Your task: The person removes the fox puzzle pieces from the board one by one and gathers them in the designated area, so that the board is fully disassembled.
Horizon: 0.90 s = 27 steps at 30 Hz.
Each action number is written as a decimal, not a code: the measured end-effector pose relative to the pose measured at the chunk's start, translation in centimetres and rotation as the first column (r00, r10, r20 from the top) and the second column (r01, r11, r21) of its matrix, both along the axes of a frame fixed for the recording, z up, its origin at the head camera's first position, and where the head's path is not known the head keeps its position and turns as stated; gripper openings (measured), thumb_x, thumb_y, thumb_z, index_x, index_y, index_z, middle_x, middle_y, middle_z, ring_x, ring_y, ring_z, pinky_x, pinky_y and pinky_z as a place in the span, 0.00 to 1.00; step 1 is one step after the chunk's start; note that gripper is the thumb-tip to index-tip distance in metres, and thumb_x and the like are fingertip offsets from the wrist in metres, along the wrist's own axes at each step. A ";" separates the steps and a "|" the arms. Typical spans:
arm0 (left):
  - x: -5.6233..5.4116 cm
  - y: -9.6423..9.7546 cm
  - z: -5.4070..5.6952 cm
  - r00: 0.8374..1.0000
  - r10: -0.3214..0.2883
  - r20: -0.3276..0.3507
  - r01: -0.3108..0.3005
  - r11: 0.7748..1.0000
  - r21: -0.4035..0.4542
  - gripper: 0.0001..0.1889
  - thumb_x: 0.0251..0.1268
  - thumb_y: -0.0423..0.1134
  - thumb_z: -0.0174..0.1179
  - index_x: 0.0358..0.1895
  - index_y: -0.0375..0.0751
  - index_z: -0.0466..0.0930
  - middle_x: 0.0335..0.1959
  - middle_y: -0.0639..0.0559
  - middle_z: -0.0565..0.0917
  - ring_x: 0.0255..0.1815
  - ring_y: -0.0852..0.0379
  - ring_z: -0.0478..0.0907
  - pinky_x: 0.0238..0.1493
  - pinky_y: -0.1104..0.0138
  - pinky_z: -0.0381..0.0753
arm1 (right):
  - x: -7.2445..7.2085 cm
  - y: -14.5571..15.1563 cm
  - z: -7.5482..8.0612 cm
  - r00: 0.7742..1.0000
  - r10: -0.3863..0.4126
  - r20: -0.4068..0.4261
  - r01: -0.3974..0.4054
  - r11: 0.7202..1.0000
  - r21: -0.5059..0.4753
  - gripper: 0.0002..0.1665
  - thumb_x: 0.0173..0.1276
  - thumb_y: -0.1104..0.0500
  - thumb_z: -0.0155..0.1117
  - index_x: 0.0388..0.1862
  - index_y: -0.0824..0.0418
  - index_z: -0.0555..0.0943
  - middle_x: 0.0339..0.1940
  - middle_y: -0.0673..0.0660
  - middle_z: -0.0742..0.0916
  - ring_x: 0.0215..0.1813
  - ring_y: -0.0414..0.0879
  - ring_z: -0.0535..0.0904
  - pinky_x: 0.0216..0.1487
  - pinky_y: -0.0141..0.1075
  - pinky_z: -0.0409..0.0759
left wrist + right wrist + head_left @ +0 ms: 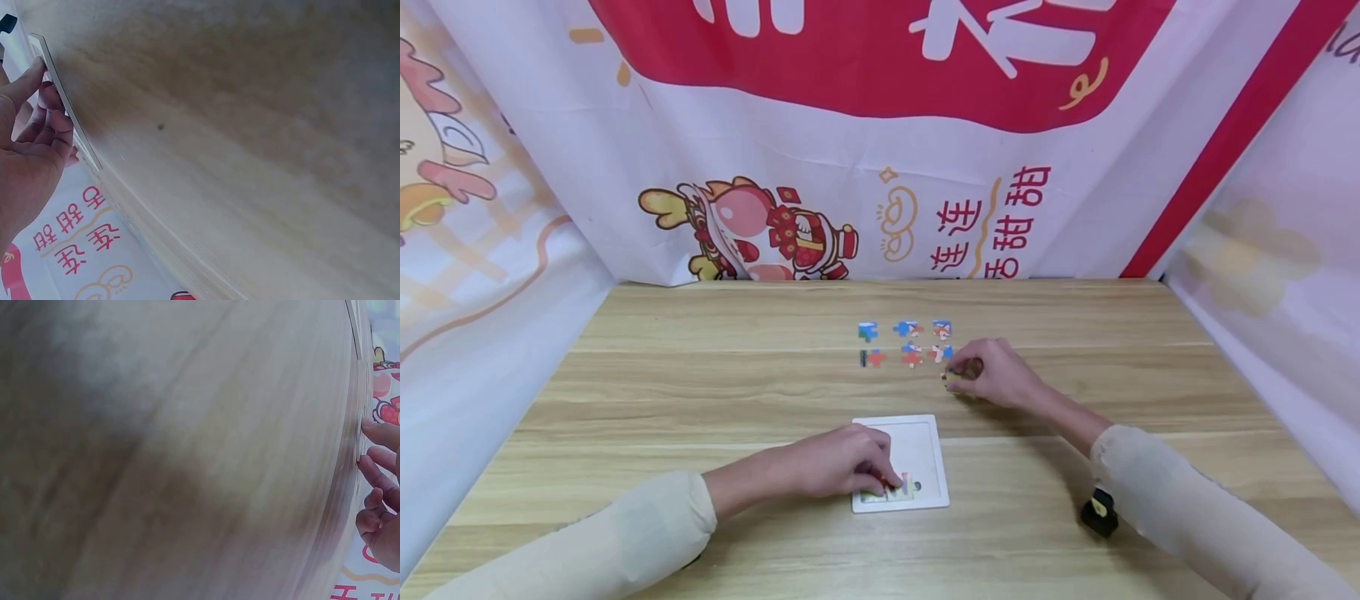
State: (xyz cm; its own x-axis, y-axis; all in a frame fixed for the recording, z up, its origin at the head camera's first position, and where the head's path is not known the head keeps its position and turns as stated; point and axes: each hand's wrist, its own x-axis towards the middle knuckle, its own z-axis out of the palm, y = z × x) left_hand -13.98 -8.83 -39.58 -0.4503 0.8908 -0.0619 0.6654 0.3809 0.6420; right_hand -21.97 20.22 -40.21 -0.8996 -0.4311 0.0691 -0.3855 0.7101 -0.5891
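In the head view my left hand [838, 462] is over the lower part of a white puzzle tray [917, 437]. Thumb and forefinger come together on a puzzle piece, largely hidden by the fingers, beside joined pieces [908, 488] along the tray's bottom. The left wrist view shows that hand [34, 131] at the tray [69, 106], its other fingers curled. Farther back on the right, my right hand [1003, 375] pinches a yellowish puzzle piece [955, 383] close over the table. In the right wrist view the right hand [382, 481] appears at the edge, fingertips low by the tabletop.
Loose puzzle pieces [867, 331] lie in two rows behind the tray, just left of the right hand. A black object [1099, 512] hangs at the right sleeve. Printed cloth [820, 133] walls the wooden table [700, 375] at the back and both sides.
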 end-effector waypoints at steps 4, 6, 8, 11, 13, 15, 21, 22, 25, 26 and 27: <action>0.0 0.0 0.0 1.000 -0.002 -0.004 0.002 1.000 0.000 0.10 0.67 0.32 0.69 0.50 0.40 0.91 0.34 0.61 0.81 0.32 0.73 0.70 0.35 0.77 0.77 | -0.1 -0.1 0.0 1.000 0.007 0.003 -0.007 1.000 0.000 0.14 0.61 0.59 0.81 0.44 0.61 0.91 0.34 0.51 0.88 0.34 0.45 0.77 0.34 0.33 0.77; 0.1 -0.1 0.1 1.000 0.000 0.001 0.000 1.000 -0.007 0.11 0.67 0.33 0.69 0.50 0.41 0.91 0.34 0.61 0.81 0.32 0.73 0.70 0.35 0.77 0.77 | -0.1 -0.2 0.0 1.000 0.008 0.002 -0.008 1.000 0.000 0.14 0.61 0.59 0.81 0.45 0.61 0.91 0.35 0.51 0.88 0.34 0.45 0.77 0.34 0.33 0.76; 0.1 -0.1 0.2 1.000 0.001 0.004 -0.001 1.000 -0.018 0.12 0.67 0.33 0.70 0.51 0.41 0.91 0.34 0.61 0.81 0.32 0.73 0.70 0.35 0.77 0.76 | -0.1 -0.2 0.0 1.000 0.006 -0.004 -0.006 1.000 0.005 0.14 0.61 0.59 0.81 0.45 0.61 0.91 0.35 0.51 0.89 0.34 0.46 0.77 0.34 0.33 0.76; 0.1 -0.2 0.3 1.000 0.001 -0.003 -0.001 1.000 -0.026 0.13 0.66 0.34 0.71 0.53 0.41 0.90 0.35 0.61 0.80 0.32 0.72 0.70 0.35 0.77 0.76 | 0.0 -0.3 0.1 1.000 0.005 -0.014 -0.005 1.000 0.000 0.14 0.61 0.59 0.81 0.45 0.61 0.91 0.35 0.52 0.89 0.34 0.47 0.77 0.34 0.34 0.75; 0.1 -0.3 0.3 1.000 0.000 -0.010 0.000 1.000 -0.018 0.14 0.65 0.35 0.72 0.53 0.41 0.90 0.35 0.60 0.80 0.32 0.72 0.71 0.35 0.77 0.76 | 0.1 -0.3 0.2 1.000 0.005 -0.023 -0.005 1.000 -0.009 0.14 0.61 0.59 0.81 0.45 0.62 0.91 0.35 0.52 0.89 0.34 0.47 0.76 0.33 0.34 0.75; 0.1 -0.6 0.3 1.000 0.003 -0.021 -0.003 1.000 -0.010 0.14 0.64 0.34 0.72 0.53 0.40 0.90 0.35 0.59 0.79 0.34 0.71 0.71 0.37 0.77 0.77 | 0.3 -0.3 0.3 0.999 0.005 -0.032 -0.006 1.000 -0.019 0.15 0.61 0.59 0.81 0.45 0.62 0.91 0.34 0.52 0.88 0.32 0.46 0.75 0.32 0.33 0.73; 0.3 -1.4 0.3 0.998 0.006 -0.060 -0.007 1.000 -0.021 0.12 0.66 0.34 0.70 0.52 0.40 0.91 0.36 0.60 0.79 0.35 0.70 0.71 0.39 0.77 0.76 | 1.2 -0.4 0.6 0.999 -0.004 -0.046 0.002 1.000 -0.027 0.13 0.62 0.60 0.80 0.46 0.62 0.91 0.32 0.51 0.87 0.30 0.44 0.74 0.30 0.32 0.73; 0.4 -1.5 0.3 0.998 0.005 -0.065 -0.006 1.000 -0.024 0.12 0.67 0.34 0.70 0.52 0.41 0.91 0.36 0.60 0.79 0.35 0.70 0.71 0.39 0.77 0.76 | 1.4 -0.4 0.6 0.999 -0.002 -0.043 0.000 1.000 -0.028 0.13 0.62 0.61 0.80 0.45 0.62 0.91 0.32 0.50 0.88 0.30 0.44 0.75 0.30 0.32 0.73; 0.5 -1.8 0.4 0.997 0.005 -0.076 -0.007 1.000 -0.028 0.11 0.67 0.33 0.70 0.51 0.42 0.91 0.37 0.60 0.79 0.34 0.70 0.70 0.39 0.77 0.76 | 2.1 -0.6 0.6 1.000 0.011 -0.023 -0.011 0.999 -0.030 0.11 0.63 0.62 0.79 0.45 0.61 0.91 0.32 0.49 0.87 0.30 0.44 0.76 0.29 0.32 0.74; 0.6 -1.9 0.5 0.997 0.007 -0.078 -0.009 1.000 -0.028 0.10 0.67 0.34 0.70 0.50 0.42 0.92 0.37 0.60 0.79 0.34 0.70 0.70 0.39 0.77 0.76 | 2.3 -0.7 0.6 1.000 0.018 -0.021 -0.019 0.999 -0.033 0.11 0.63 0.62 0.79 0.44 0.62 0.91 0.32 0.49 0.87 0.30 0.44 0.76 0.30 0.32 0.74; 0.6 -2.0 0.5 0.997 0.010 -0.081 -0.012 1.000 -0.027 0.10 0.67 0.34 0.70 0.49 0.42 0.92 0.37 0.60 0.78 0.35 0.69 0.70 0.39 0.77 0.75 | 2.6 -0.8 0.6 0.999 0.030 -0.020 -0.031 0.999 -0.035 0.11 0.63 0.62 0.79 0.44 0.62 0.90 0.32 0.49 0.87 0.31 0.44 0.76 0.30 0.32 0.75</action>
